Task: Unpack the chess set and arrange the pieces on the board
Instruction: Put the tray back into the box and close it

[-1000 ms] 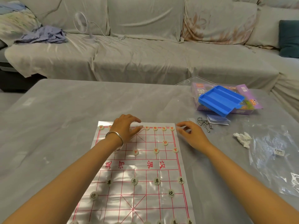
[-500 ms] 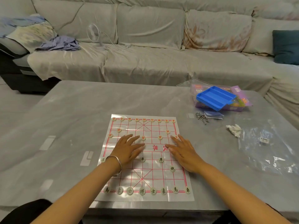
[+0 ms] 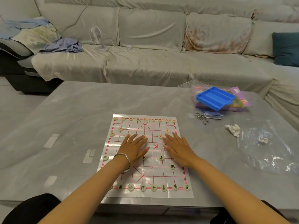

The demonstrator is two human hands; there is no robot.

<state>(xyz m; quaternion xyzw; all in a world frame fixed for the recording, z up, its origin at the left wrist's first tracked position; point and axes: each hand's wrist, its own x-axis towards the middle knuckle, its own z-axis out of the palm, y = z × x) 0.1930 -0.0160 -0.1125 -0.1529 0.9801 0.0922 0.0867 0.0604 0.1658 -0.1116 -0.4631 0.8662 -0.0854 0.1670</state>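
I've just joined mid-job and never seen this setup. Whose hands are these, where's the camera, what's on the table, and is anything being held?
No machine here: a person works with bare hands, and the camera sits on their head, looking forward and down. The left hand, with a bangle at the wrist, and the right hand are spread flat, fingers straight, over the middle of the board; neither holds anything. The board is a thin sheet on a grey table. Red-lettered pieces line its far side, black-lettered pieces its near side. To the right lie a blue tray on a purple box, metal rings, crumpled paper and a clear bag. A sofa stands behind.
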